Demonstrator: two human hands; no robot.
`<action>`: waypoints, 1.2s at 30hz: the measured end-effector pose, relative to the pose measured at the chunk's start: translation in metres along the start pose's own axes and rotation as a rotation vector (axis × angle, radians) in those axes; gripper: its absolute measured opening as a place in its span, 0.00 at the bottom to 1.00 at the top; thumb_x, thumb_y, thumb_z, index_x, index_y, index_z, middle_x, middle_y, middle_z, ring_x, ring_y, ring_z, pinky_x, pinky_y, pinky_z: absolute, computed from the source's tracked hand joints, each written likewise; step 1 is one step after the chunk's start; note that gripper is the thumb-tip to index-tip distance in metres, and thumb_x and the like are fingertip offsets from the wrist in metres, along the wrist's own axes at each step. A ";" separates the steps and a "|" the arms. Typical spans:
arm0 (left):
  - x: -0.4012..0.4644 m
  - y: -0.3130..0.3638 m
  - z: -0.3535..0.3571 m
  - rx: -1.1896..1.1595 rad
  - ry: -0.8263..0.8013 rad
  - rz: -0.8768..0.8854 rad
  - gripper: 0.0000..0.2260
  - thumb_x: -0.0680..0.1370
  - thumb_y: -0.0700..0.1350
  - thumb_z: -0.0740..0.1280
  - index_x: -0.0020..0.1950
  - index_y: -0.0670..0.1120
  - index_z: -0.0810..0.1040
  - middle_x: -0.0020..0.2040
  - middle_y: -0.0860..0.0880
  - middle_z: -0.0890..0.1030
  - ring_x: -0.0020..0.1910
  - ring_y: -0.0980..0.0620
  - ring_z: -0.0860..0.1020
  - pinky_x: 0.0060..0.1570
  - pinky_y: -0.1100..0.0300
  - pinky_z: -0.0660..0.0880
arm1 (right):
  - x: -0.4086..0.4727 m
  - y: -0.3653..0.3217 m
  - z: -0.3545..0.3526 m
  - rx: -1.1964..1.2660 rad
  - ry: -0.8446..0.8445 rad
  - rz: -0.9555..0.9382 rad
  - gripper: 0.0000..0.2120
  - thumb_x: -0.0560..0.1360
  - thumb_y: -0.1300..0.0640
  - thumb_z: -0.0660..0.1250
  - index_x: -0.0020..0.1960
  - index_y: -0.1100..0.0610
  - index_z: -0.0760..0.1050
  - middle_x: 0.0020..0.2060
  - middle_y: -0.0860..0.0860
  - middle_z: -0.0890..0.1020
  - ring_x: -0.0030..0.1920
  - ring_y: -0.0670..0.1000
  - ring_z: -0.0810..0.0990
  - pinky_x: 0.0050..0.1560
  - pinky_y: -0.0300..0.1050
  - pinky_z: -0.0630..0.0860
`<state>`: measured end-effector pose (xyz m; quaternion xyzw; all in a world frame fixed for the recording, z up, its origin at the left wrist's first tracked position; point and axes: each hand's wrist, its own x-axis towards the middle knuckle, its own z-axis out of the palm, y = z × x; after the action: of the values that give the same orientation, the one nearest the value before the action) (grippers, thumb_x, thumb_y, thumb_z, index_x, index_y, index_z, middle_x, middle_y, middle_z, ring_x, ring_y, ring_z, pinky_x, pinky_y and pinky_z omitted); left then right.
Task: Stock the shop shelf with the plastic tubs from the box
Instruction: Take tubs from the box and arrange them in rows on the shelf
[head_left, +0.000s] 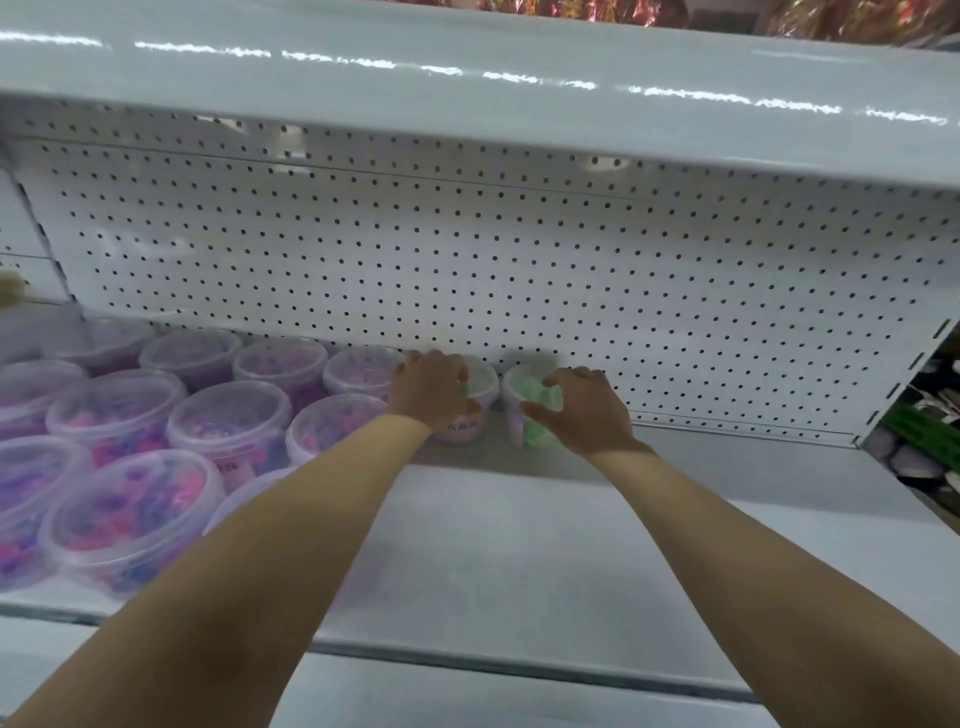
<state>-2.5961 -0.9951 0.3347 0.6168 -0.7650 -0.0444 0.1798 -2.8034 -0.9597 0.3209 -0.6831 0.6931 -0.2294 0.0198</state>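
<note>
Clear plastic, thin-walled and lidded, so each tub should be light but slick and a little squashy under pressure (my guess from the look). Both tubs stand at the back of the shelf (519, 519), close to the pegboard (415, 249): the left hand (428, 387) has its grip curled over the pink-filled tub (475, 402), the right hand (582, 410) wraps the green-filled tub (524, 400). Best held around the rim or upper wall, beside the purple tubs (228, 415)

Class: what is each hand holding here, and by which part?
Each holds a tub at the shelf back: left hand over one tub's lid; right hand round the green-filled tub's side.
</note>
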 end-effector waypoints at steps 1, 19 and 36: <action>0.000 0.001 0.000 0.006 0.004 -0.001 0.21 0.71 0.57 0.73 0.60 0.49 0.76 0.58 0.46 0.77 0.62 0.43 0.70 0.58 0.51 0.68 | 0.001 -0.002 -0.001 -0.004 -0.013 0.002 0.26 0.73 0.36 0.67 0.65 0.50 0.73 0.59 0.50 0.77 0.66 0.52 0.68 0.49 0.47 0.69; -0.150 0.041 -0.066 -0.292 0.115 0.026 0.18 0.75 0.55 0.66 0.58 0.45 0.76 0.56 0.41 0.79 0.60 0.40 0.74 0.55 0.51 0.74 | -0.159 -0.047 -0.100 -0.110 0.067 0.090 0.29 0.77 0.39 0.63 0.71 0.55 0.68 0.63 0.58 0.76 0.62 0.59 0.76 0.57 0.51 0.74; -0.372 0.145 -0.045 -0.404 -0.083 0.254 0.23 0.76 0.60 0.64 0.66 0.48 0.73 0.63 0.45 0.75 0.64 0.43 0.70 0.56 0.51 0.71 | -0.437 -0.002 -0.177 -0.120 0.074 0.381 0.29 0.78 0.37 0.61 0.71 0.56 0.68 0.64 0.57 0.77 0.64 0.58 0.74 0.58 0.52 0.73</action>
<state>-2.6507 -0.5972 0.3362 0.4646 -0.8189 -0.1989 0.2720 -2.8329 -0.4903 0.3546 -0.5306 0.8225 -0.2048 -0.0036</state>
